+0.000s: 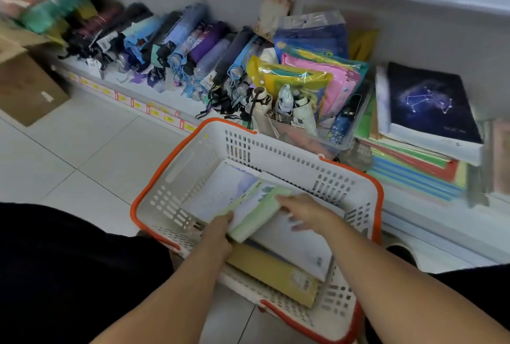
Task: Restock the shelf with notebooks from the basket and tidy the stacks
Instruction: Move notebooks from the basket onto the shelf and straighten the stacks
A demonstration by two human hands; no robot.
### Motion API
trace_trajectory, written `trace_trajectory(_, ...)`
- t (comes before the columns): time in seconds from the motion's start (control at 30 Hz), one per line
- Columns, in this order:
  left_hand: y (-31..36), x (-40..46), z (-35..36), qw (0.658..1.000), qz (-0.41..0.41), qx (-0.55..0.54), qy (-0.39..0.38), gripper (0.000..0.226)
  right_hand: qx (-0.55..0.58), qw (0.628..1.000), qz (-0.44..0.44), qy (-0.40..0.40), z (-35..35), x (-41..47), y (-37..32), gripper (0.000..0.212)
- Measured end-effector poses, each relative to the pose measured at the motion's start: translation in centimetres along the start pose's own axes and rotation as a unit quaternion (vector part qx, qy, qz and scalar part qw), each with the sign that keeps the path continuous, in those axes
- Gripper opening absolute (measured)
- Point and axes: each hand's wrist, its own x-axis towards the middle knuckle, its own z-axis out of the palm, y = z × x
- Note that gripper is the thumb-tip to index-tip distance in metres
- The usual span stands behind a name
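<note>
A white basket (276, 150) with an orange rim is seen on the floor (82, 156), just in front of the low shelf (441, 222). Inside the basket several notebooks lie flat: a pale one (218, 192) toward the far wall, a white one (300, 247) in the middle and a yellow one (273, 272) near the near wall. A green notebook (256, 211) is held tilted above these, over the middle of the basket. Its near corner is gripped by the left hand (218, 236), fingers curled round the edge. Its far edge is touched by the right hand (303, 211); that hand is blurred, so it cannot be told whether its fingers are curled or straight. Behind the basket, on the shelf, a clear bin (317, 139) of small umbrellas and coloured packets (317, 73) is seen. To the right of the basket a stack of notebooks (419, 161) rests on the shelf, topped by a dark notebook (430, 101) with a constellation print. To the left of the bin a row of folded umbrellas (165, 48) lies along the shelf. A cardboard box (27, 90) stands on the floor, well left of the basket.
</note>
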Motion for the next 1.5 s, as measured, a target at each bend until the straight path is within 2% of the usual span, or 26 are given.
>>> trace_trajectory(0.03, 0.0, 0.0, 0.2, 1.0, 0.001, -0.007, 0.009, 0.026, -0.098, 0.99, -0.018, 0.101, -1.1, 1.0, 0.9, 0.039)
trace_trajectory(0.07, 0.0, 0.0, 0.3, 1.0, 0.006, 0.001, 0.023, 0.026, -0.201, 0.966, -0.022, 0.163, -2.0, 1.9, 2.2, 0.059)
trace_trajectory(0.13, 0.1, -0.2, 0.4, 0.998, 0.023, 0.027, 0.051, 0.028, -0.331, 0.93, 0.002, 0.16, -2.7, 2.7, 4.9, 0.123)
trace_trajectory(0.2, 0.7, -1.2, 0.6, 0.994, 0.059, 0.055, 0.074, 0.03, -0.373, 0.916, 0.006, 0.15, -2.3, 2.4, 6.4, 0.147)
trace_trajectory(0.27, 1.8, -3.1, 0.7, 0.965, 0.161, 0.152, 0.137, 0.034, -0.415, 0.889, 0.017, 0.192, -1.5, 1.2, 5.9, 0.138)
trace_trajectory(0.33, 3.0, -5.8, 1.1, 0.883, 0.285, 0.321, 0.189, 0.029, -0.411, 0.891, 0.032, 0.191, -1.6, 0.3, 4.2, 0.108)
trace_trajectory(0.4, 4.3, -9.1, 1.4, 0.801, 0.376, 0.429, 0.181, 0.029, -0.404, 0.91, 0.018, 0.09, -2.0, -1.7, 1.5, 0.075)
trace_trajectory(0.47, 6.5, -11.7, 1.9, 0.742, 0.415, 0.494, 0.181, 0.032, -0.431, 0.902, -0.036, -0.001, -2.1, -4.0, -2.1, 0.058)
trace_trajectory(0.57, 10.9, -15.0, 2.4, 0.688, 0.423, 0.559, 0.189, 0.026, -0.454, 0.878, -0.149, 0.021, -1.5, -9.4, -9.0, 0.036)
trace_trajectory(0.63, 13.9, -17.1, 2.7, 0.705, 0.431, 0.536, 0.173, 0.025, -0.485, 0.84, -0.21, 0.119, -1.0, -14.5, -13.4, 0.027)
trace_trajectory(0.67, 15.0, -18.2, 3.0, 0.732, 0.434, 0.503, 0.152, 0.023, -0.489, 0.824, -0.228, 0.174, -0.7, -17.1, -15.0, 0.024)
trace_trajectory(0.73, 16.9, -20.4, 4.3, 0.818, 0.43, 0.378, 0.053, 0.019, -0.471, 0.806, -0.257, 0.251, 0.3, -22.1, -17.6, 0.035)
trace_trajectory(0.8, 18.2, -22.8, 5.9, 0.874, 0.406, 0.265, -0.037, 0.017, -0.481, 0.767, -0.324, 0.275, 1.7, -25.0, -19.6, 0.051)
trace_trajectory(0.9, 19.4, -25.8, 7.9, 0.888, 0.404, 0.184, -0.118, 0.025, -0.509, 0.701, -0.406, 0.292, 2.0, -25.4, -21.6, 0.07)
trace_trajectory(0.97, 19.8, -27.1, 8.7, 0.881, 0.422, 0.144, -0.155, 0.041, -0.521, 0.676, -0.415, 0.316, 1.1, -25.5, -22.6, 0.069)
trace_trajectory(1.03, 19.8, -27.7, 9.0, 0.856, 0.468, 0.136, -0.173, 0.025, -0.513, 0.671, -0.433, 0.315, 0.1, -25.1, -23.2, 0.066)
trace_trajectory(1.07, 19.7, -27.8, 9.1, 0.845, 0.486, 0.141, -0.175, 0.012, -0.508, 0.672, -0.452, 0.293, -0.3, -24.9, -23.3, 0.066)
trace_trajectory(1.1, 19.7, -27.8, 9.0, 0.84, 0.492, 0.146, -0.175, 0.01, -0.492, 0.688, -0.469, 0.255, -0.7, -24.7, -23.1, 0.066)
trace_trajectory(1.17, 20.0, -28.1, 8.3, 0.842, 0.489, 0.134, -0.186, 0.024, -0.414, 0.768, -0.463, 0.154, -2.5, -24.2, -22.7, 0.069)
trace_trajectory(1.2, 20.4, -28.3, 7.6, 0.842, 0.489, 0.124, -0.193, 0.026, -0.375, 0.796, -0.453, 0.143, -3.8, -23.9, -22.7, 0.073)
trace_trajectory(1.27, 21.7, -29.2, 6.2, 0.832, 0.494, 0.115, -0.224, 0.028, -0.314, 0.819, -0.428, 0.219, -6.8, -23.3, -23.2, 0.077)
trace_trajectory(1.3, 22.3, -29.6, 5.6, 0.826, 0.497, 0.106, -0.244, 0.031, -0.252, 0.848, -0.406, 0.227, -8.0, -23.5, -23.5, 0.074)
trace_trajectory(1.37, 23.5, -30.3, 5.0, 0.811, 0.507, 0.076, -0.283, 0.036, -0.059, 0.921, -0.374, 0.094, -9.4, -24.3, -24.3, 0.06)
trace_trajectory(1.4, 24.1, -30.4, 5.1, 0.803, 0.512, 0.063, -0.297, 0.039, 0.054, 0.934, -0.354, 0.009, -9.6, -24.8, -24.6, 0.051)
trace_trajectory(1.43, 24.4, -30.8, 5.7, 0.797, 0.515, 0.056, -0.31, 0.041, 0.161, 0.927, -0.335, -0.054, -9.8, -25.2, -24.8, 0.039)
trace_trajectory(1.5, 25.3, -31.5, 8.1, 0.791, 0.518, 0.059, -0.32, 0.037, 0.274, 0.885, -0.367, -0.08, -10.3, -26.3, -25.2, 0.025)
